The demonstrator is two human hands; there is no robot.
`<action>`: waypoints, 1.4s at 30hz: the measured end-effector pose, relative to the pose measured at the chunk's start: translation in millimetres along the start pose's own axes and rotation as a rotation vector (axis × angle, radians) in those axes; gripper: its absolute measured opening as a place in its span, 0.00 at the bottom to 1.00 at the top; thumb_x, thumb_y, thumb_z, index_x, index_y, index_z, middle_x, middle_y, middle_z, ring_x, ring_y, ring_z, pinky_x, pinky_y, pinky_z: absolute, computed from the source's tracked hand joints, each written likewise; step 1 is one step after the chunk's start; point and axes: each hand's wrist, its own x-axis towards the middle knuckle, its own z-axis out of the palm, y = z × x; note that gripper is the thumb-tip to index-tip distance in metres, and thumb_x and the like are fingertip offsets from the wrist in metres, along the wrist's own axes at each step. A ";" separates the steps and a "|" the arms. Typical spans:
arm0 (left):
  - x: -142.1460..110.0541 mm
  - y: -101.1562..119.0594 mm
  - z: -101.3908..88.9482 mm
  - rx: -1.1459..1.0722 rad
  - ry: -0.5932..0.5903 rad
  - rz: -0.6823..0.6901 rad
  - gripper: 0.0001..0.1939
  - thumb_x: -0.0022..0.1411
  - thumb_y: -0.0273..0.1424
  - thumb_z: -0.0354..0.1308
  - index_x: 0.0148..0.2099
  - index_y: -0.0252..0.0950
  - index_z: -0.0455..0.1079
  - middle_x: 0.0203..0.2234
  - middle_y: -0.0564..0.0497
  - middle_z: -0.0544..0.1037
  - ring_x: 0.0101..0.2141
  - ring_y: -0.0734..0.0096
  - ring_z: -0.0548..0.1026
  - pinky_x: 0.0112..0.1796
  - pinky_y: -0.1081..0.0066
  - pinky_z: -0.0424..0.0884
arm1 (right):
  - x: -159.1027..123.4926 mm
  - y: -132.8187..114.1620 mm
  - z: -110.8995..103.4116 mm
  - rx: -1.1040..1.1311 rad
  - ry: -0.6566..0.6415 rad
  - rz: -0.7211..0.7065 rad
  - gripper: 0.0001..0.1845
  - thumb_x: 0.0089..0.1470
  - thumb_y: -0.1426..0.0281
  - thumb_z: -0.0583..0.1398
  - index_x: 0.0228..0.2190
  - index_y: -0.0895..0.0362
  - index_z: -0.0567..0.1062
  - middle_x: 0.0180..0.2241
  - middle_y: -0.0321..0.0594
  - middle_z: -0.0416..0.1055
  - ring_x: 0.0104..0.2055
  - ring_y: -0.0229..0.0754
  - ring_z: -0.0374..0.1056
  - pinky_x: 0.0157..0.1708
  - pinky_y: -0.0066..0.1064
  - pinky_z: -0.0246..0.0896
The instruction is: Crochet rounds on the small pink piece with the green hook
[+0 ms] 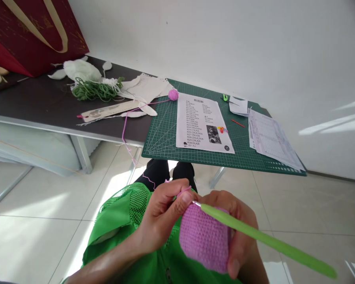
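A cup-shaped pink crochet piece [205, 238] is between my two hands, above my lap. My left hand [165, 217] pinches its upper edge between thumb and bent fingers, with pink yarn at the fingertips. Closed around the right side of the piece is my right hand [242, 225], thumb low and fingers partly behind it. A green-handled crochet hook [266, 236] lies across the front of my right hand. Its metal tip meets the edge beside my left thumb. Pink yarn runs from there up to a small pink yarn ball [173, 94] on the table.
A green cutting mat [165, 146] bears a printed pattern sheet [192, 118], small colored clips [221, 129], a red stick [238, 123] and more papers [273, 138]. On the dark table [47, 106] lie green yarn [94, 90], white crochet pieces [148, 88] and a red bag [35, 35].
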 end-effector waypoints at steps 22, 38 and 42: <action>7.2 19.3 -5.0 0.456 -0.163 0.552 0.19 0.77 0.33 0.51 0.30 0.40 0.59 0.16 0.60 0.63 0.18 0.75 0.63 0.26 0.66 0.63 | 2.8 -24.4 -10.1 -0.303 0.110 -0.104 0.32 0.49 0.44 0.69 0.11 0.52 0.67 0.24 0.33 0.69 0.29 0.37 0.64 0.39 0.40 0.70; 11.7 4.4 -5.7 0.719 -0.055 0.845 0.13 0.71 0.23 0.55 0.32 0.39 0.63 0.15 0.59 0.71 0.15 0.76 0.65 0.23 0.68 0.65 | -34.3 13.4 5.0 0.115 0.323 0.232 0.60 0.32 0.58 0.81 0.65 0.43 0.67 0.58 0.43 0.74 0.63 0.57 0.69 0.69 0.52 0.54; 8.3 1.3 -6.3 0.757 -0.090 0.828 0.13 0.70 0.23 0.55 0.31 0.39 0.63 0.15 0.59 0.72 0.15 0.75 0.66 0.24 0.68 0.66 | -30.2 17.3 27.8 0.203 0.461 0.257 0.52 0.38 0.59 0.79 0.63 0.43 0.69 0.55 0.42 0.74 0.59 0.57 0.71 0.65 0.52 0.58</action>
